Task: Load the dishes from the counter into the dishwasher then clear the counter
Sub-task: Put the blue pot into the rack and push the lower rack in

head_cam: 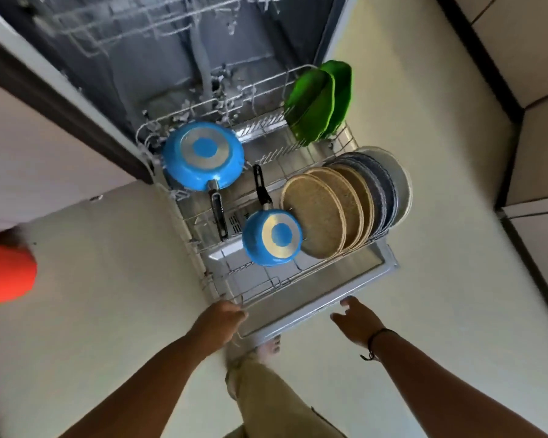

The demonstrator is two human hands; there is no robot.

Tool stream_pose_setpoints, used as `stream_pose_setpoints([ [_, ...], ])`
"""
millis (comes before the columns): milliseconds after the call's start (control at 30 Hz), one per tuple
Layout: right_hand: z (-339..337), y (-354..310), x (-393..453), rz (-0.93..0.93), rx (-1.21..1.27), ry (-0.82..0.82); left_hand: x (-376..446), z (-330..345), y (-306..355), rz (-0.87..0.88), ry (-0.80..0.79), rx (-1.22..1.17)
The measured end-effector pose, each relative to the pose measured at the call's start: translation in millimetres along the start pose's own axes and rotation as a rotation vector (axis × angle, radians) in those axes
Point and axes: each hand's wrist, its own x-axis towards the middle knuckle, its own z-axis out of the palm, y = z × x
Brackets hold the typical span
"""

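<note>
Loading looks near done. Left hand grip curled on front rail of lower rack; right hand grip loose, empty, at dishwasher door edge. Beyond grip: blue pans, plates, green dishes racked (surface unseen; clearing likely left).

An orange object sits blurred at the left edge, above the pale floor.
</note>
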Motion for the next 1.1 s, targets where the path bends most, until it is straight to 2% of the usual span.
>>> stream_pose_setpoints([
  [167, 4.3, -10.5, 5.5, -0.082, -0.047, 0.005, -24.0, 12.4, -27.0, -0.22, 0.131, -0.7],
  [367, -21.6, -10.6, -13.5, -0.198, 0.006, 0.062, -62.9, 47.1, -44.9, -0.276, 0.181, -1.122],
  [467, -38.4, 2.4, -20.2, -0.14, 0.067, 0.101, -77.5, 73.1, -47.5, -0.293, 0.166, -1.224],
  [633, -58.2, 24.5, -8.9, -0.055, 0.224, 0.042, -73.1, 97.7, -39.8, -0.368, 0.19, -1.343],
  [767, -82.9, 34.7, 13.3, 0.109, 0.369, -0.04, -54.3, 104.1, -14.3, -0.386, 0.237, -1.458],
  [900, -115.0, 27.9, 44.5, 0.163, 0.384, -0.196, -30.7, 110.3, 13.8, -0.373, 0.306, -1.551],
  [1100, -140.5, 20.6, 78.7, 0.114, 0.437, -0.197, 19.0, 113.1, 48.2, -0.477, 0.351, -1.759],
])
